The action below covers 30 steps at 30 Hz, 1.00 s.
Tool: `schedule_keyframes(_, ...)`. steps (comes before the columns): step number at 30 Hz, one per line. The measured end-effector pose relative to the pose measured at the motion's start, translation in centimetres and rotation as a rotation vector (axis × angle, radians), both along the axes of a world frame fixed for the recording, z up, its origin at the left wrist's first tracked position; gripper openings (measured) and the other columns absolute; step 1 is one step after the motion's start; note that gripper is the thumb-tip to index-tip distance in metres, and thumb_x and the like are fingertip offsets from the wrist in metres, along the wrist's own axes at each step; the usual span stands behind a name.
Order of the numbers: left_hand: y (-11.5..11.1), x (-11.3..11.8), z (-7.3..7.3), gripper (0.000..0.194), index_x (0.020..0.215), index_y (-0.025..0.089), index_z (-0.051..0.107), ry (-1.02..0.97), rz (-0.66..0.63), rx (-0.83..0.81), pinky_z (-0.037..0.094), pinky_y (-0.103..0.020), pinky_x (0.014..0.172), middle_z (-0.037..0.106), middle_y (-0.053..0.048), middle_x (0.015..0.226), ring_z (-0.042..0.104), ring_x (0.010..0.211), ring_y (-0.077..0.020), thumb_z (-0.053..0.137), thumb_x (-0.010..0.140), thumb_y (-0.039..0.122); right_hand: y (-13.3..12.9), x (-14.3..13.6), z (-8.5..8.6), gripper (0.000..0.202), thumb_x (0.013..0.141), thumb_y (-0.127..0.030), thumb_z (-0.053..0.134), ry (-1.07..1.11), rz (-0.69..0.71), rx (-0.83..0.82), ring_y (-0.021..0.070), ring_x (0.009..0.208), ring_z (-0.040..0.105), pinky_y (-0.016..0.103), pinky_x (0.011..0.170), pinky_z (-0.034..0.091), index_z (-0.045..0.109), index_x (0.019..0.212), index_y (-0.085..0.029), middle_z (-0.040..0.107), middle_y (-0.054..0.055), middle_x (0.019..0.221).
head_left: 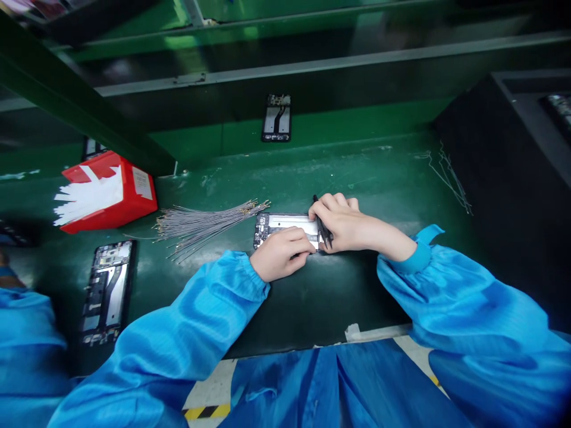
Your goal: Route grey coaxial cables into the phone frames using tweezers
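Our right hand (339, 223) is curled round a pair of black tweezers (324, 227), the fingers closed about them while the tips point down and toward our side of the table; our left hand (284, 252) has its fingers drawn in, thumb and forefinger nearly together at the near edge of the open phone (289, 221), and we cannot tell whether they pinch anything; that phone lies flat and sideways on the green table (370, 172) right under our two hands, its silvery inside facing up, its left end in plain sight and its right end partly hidden by the right hand and the tweezers; just left of it we see a bundle of thin grey wires (207, 224), fanned out on the table; farther left stands a red box (139, 193) stuffed with white paper strips (91, 196), and nearer to us than the box lies a second phone (107, 291), also open; beyond our hands, toward the back, we see a third phone (277, 119), its insides showing; well off to the right a few loose wires (449, 181) lie beside a big black box (513, 160); at the far left edge we catch a co-worker's blue sleeve (27, 345)
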State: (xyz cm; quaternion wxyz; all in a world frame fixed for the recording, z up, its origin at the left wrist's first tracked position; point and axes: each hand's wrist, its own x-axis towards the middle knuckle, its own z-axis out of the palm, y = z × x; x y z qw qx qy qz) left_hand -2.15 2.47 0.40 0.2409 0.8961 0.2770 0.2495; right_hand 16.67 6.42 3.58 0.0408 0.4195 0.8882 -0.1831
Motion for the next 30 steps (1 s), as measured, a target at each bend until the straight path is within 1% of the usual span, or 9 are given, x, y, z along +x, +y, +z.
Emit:
schedule_keyframes(5, -0.1, 0.2, -0.1, 0.020, 0.080, 0.016, 0.060, -0.004, 0.039, 0.012, 0.042, -0.026, 0.070, 0.056, -0.004, 0.072, 0.049, 0.072, -0.0143, 0.041, 0.079, 0.010, -0.3, 1.0, -1.1, 0.036, 0.074, -0.044, 0.053, 0.202, 0.084, 0.016, 0.0243, 0.091, 0.037, 0.032, 0.072, 0.026, 0.040, 0.099, -0.021, 0.043, 0.008, 0.100)
schedule_keyframes(8, -0.1, 0.3, -0.1, 0.018, 0.080, 0.015, 0.059, 0.008, 0.080, 0.013, 0.041, -0.027, 0.071, 0.057, -0.004, 0.074, 0.048, 0.073, -0.0148, 0.042, 0.078, 0.009, -0.3, 1.4, -1.4, 0.036, 0.076, -0.048, 0.052, 0.242, 0.097, 0.024, 0.0245, 0.092, 0.037, 0.033, 0.073, 0.026, 0.040, 0.098, -0.022, 0.043, 0.008, 0.101)
schedule_keyframes(12, -0.2, 0.4, -0.1, 0.014, 0.078, 0.015, 0.056, 0.042, 0.134, -0.003, 0.041, -0.026, 0.068, 0.054, -0.003, 0.071, 0.046, 0.071, -0.0146, 0.043, 0.077, 0.009, -0.2, 1.2, -1.2, 0.036, 0.077, -0.051, 0.051, 0.218, 0.119, 0.032, 0.0244, 0.091, 0.037, 0.033, 0.072, 0.025, 0.041, 0.096, -0.022, 0.044, 0.008, 0.099)
schedule_keyframes(16, -0.2, 0.6, -0.1, 0.013, 0.074, 0.015, 0.053, 0.052, 0.157, -0.005, 0.040, -0.025, 0.066, 0.050, -0.002, 0.068, 0.045, 0.068, -0.0140, 0.042, 0.077, 0.009, -0.1, 0.9, -1.0, 0.036, 0.077, -0.051, 0.051, 0.182, 0.141, 0.055, 0.0243, 0.089, 0.038, 0.032, 0.070, 0.024, 0.042, 0.094, -0.021, 0.045, 0.008, 0.097)
schedule_keyframes(20, -0.2, 0.7, 0.0, 0.013, 0.073, 0.015, 0.052, 0.064, 0.165, -0.010, 0.040, -0.025, 0.065, 0.049, -0.002, 0.068, 0.045, 0.068, -0.0140, 0.041, 0.076, 0.009, -0.1, 0.4, -0.6, 0.033, 0.076, -0.046, 0.053, 0.113, 0.140, 0.056, 0.0246, 0.089, 0.038, 0.031, 0.067, 0.024, 0.042, 0.094, -0.021, 0.045, 0.008, 0.098)
schedule_keyframes(26, -0.1, 0.7, -0.1, 0.014, 0.075, 0.015, 0.054, 0.065, 0.156, -0.020, 0.041, -0.025, 0.067, 0.051, -0.003, 0.072, 0.047, 0.071, -0.0146, 0.041, 0.076, 0.009, -0.2, -0.4, 0.2, 0.028, 0.075, -0.038, 0.053, 0.004, 0.115, 0.058, 0.0254, 0.088, 0.039, 0.030, 0.064, 0.023, 0.043, 0.095, -0.020, 0.045, 0.010, 0.102)
schedule_keyframes(30, -0.1, 0.7, -0.2, 0.014, 0.075, 0.015, 0.055, 0.069, 0.165, -0.030, 0.041, -0.026, 0.069, 0.052, -0.003, 0.072, 0.048, 0.072, -0.0149, 0.042, 0.076, 0.010, -0.2, 0.0, -0.1, 0.030, 0.077, -0.043, 0.052, 0.034, 0.124, 0.050, 0.0252, 0.088, 0.039, 0.030, 0.064, 0.024, 0.043, 0.095, -0.020, 0.045, 0.010, 0.101)
